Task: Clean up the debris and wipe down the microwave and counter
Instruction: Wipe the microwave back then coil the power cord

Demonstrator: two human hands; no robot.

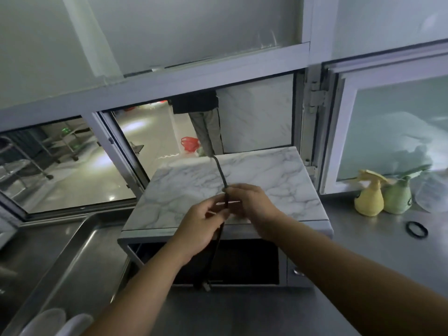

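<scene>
Both hands' grip (228, 207) around cord (219, 169)

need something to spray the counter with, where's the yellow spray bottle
In the head view, the yellow spray bottle stands on the steel counter to the right of the microwave, against the window, with a green spray bottle touching its right side.

Dim, cool grey-blue cast overall. Brightest area is mid-left of frame, where light comes thru the open window (121, 166) and glares in white patches off the glossy floor (97, 185) beyond. Worktop (363, 251) at lower right is dull steel w/ soft sheen, no hard shadows. Microwave (230, 190) front is near black, detail lost. Hands (228, 207) at centre slightly soft from motion blur. Strong wide-angle bending: window frames bow and tilt toward the edges. Frosted panes up top look hazy.
</scene>
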